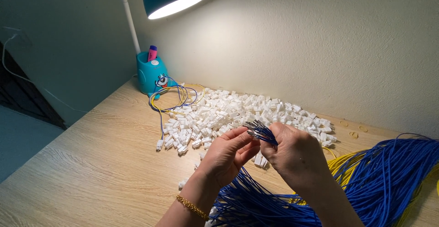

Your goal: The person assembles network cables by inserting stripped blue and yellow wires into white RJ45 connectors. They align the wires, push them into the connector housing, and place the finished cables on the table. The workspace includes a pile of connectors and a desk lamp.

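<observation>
Both my hands, left hand (pixel 227 156) and right hand (pixel 295 153), pinch the blue wires (pixel 259 131) by their metal tips, fingers clenched to keep ends even above the bench (pixel 91 163), beside the white connectors (pixel 228 110).

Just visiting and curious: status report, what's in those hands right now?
Left hand and right hand: both grips pinching blue wire ends. White connector pile just beyond. Nothing in the way.
</observation>
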